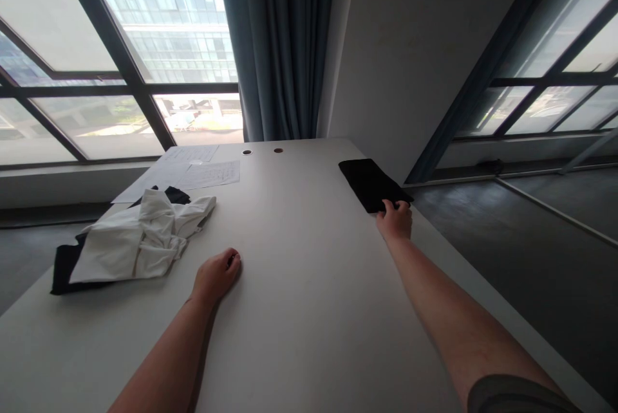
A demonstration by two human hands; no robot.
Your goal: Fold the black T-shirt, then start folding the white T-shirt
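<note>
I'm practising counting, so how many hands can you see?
2: the right hand touches the folded black cloth; the left hand is nearer the crumpled white cloth. No others show.

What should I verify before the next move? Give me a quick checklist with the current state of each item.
1. Left hand free: ok, fingers curled, nothing visible in it.
2. Right hand at the folded black cloth: ok, fingers at its near edge.
3. Right-hand grip firm: cannot tell, fingertips partly hidden.
4. Folded black cloth wholly on the table: cannot tell, its right corner reaches the table's edge.
5. White cloth smooth: not ok, it lies crumpled over black fabric.
</note>
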